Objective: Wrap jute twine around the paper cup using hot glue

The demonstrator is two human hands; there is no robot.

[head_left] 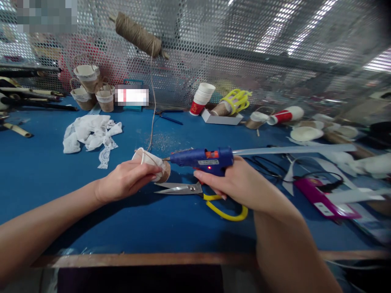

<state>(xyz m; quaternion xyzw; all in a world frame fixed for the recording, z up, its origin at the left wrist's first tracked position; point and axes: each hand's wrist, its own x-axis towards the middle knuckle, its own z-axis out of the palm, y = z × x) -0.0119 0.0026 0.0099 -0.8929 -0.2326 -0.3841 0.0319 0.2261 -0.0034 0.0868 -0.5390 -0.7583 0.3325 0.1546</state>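
Note:
My left hand [130, 179] is closed around a paper cup [139, 155], tilted on its side, with brown twine wound about its base. In my right hand [235, 179] is a blue glue gun [201, 158], its red light lit and a long clear glue stick [293, 149] poking out of the back. The nozzle points left and meets the cup near its twine-wrapped end; whether glue is coming out cannot be seen. A strand of twine [152, 97] runs down from a spool [137, 34] to the cup. Under the glue gun lie yellow-handled scissors [226, 211], partly hidden by my right hand.
White lace [91, 132] lies left on the blue table [91, 232]. Twine-wrapped little baskets [105, 99] stand behind it. At the back are stacked paper cups [203, 97] and a white box [221, 118]. Cables and a purple power strip [324, 199] lie right. A perforated metal screen closes the back.

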